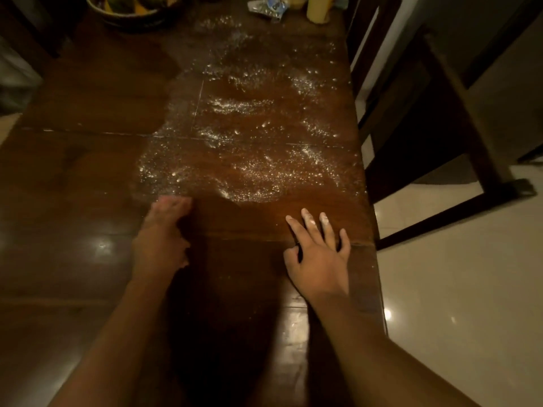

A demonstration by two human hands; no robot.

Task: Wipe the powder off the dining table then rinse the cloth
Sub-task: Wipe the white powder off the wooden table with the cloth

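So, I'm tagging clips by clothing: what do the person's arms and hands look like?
Both forearms are bare, no sleeves, watch or gloves in view. The right hand has white powder on its fingertips. The left hand is blurred; nothing worn shows on it.

Dim warm light, glare spots on the table (100, 246) and floor (388, 313), left hand (160, 239) motion-blurred.

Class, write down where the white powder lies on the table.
In the head view the powder spreads over the right half of the table, just beyond the left hand and right hand, beside the chair.
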